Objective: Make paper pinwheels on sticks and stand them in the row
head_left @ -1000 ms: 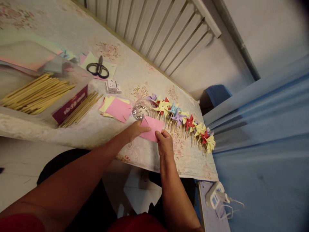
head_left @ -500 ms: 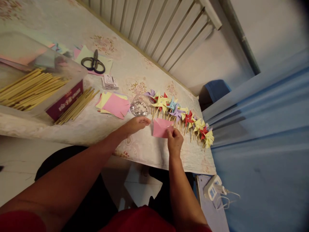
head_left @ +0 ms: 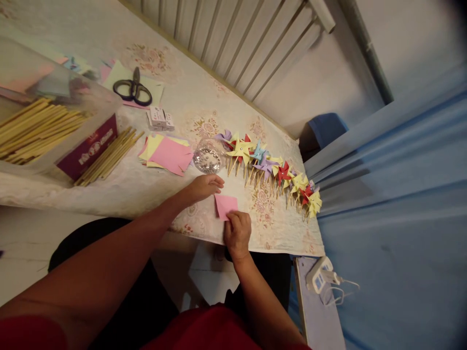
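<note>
My right hand [head_left: 239, 233] pinches the lower right corner of a pink paper square [head_left: 225, 205] near the front of the table. My left hand [head_left: 205, 186] is held just up and left of that paper, its fingers stretched out and slightly curled. Nothing can be made out in it. Beyond the left hand is a clear round dish [head_left: 208, 156] of small shiny metal pieces. A stack of coloured paper squares [head_left: 171, 154], pink on top with cut corners, lies left of the dish. To the right runs a row of paper pinwheels [head_left: 266, 166] on sticks.
A clear plastic box [head_left: 47, 165] of thin wooden sticks stands at the left, with more sticks [head_left: 111, 158] beside it. Black-handled scissors [head_left: 133, 90] rest on papers behind small white boxes [head_left: 160, 119]. A blue curtain [head_left: 394, 218] and a power strip [head_left: 321, 276] are at the right.
My right hand has brought the pink paper left and toward me, away from the pinwheels. My left hand has shifted slightly, its fingers more curled.
</note>
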Demonstrator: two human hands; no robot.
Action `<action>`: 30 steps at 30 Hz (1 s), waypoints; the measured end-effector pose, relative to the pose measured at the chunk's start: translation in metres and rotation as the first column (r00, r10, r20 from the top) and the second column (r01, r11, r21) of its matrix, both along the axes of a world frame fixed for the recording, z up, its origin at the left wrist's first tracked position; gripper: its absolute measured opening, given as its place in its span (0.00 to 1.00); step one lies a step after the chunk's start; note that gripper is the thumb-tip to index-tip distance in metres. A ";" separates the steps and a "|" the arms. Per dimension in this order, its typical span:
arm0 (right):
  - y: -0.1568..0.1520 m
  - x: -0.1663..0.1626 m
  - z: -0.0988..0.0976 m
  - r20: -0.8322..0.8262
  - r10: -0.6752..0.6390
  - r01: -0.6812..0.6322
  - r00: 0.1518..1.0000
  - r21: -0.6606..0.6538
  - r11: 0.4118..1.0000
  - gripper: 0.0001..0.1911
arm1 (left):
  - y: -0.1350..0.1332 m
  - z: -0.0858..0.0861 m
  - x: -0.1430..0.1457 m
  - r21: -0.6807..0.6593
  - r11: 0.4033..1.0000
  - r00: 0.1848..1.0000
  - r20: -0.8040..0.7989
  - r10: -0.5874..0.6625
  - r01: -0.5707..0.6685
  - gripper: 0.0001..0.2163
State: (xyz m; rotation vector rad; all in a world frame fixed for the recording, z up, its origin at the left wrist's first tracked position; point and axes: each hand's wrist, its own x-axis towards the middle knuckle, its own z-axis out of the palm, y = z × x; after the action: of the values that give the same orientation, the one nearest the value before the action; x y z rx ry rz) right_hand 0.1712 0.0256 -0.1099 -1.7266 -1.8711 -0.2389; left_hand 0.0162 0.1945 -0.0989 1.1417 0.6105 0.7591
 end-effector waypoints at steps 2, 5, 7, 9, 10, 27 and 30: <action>0.000 -0.002 0.000 -0.002 0.008 -0.008 1.000 -0.015 1.000 0.11 | 0.000 0.000 0.001 0.034 0.999 0.999 -0.037 0.017 -0.016 0.09; -0.001 -0.007 0.000 -0.006 0.021 -0.021 1.000 -0.034 0.999 0.11 | -0.002 0.002 0.002 0.087 0.996 0.994 -0.099 0.040 -0.031 0.08; -0.002 -0.009 -0.002 -0.006 0.031 -0.031 1.000 -0.034 0.999 0.11 | -0.003 0.003 0.002 0.121 0.992 0.989 -0.136 0.053 -0.036 0.08; -0.003 -0.010 -0.003 -0.002 0.034 -0.034 0.999 -0.033 0.999 0.12 | -0.003 0.004 0.002 0.147 0.988 0.985 -0.163 0.063 -0.039 0.07; -0.004 -0.010 -0.004 -0.002 0.033 -0.033 0.999 -0.036 0.999 0.12 | -0.003 0.004 0.002 0.156 0.987 0.983 -0.172 0.064 -0.037 0.07; -0.009 -0.015 -0.003 0.006 0.070 -0.070 0.998 0.004 0.998 0.09 | -0.008 0.012 -0.001 0.356 0.933 0.911 -0.400 0.103 0.051 0.09; -0.017 -0.013 0.003 -0.037 0.141 -0.141 0.989 -0.009 0.990 0.10 | -0.009 0.014 -0.001 0.387 0.921 0.898 -0.420 0.134 0.043 0.09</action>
State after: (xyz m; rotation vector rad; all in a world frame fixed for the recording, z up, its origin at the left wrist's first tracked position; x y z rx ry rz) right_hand 0.1583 0.0088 -0.1071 -1.5868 -1.9615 -0.1412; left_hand 0.0154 0.1857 -0.0846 1.6994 0.8933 0.6807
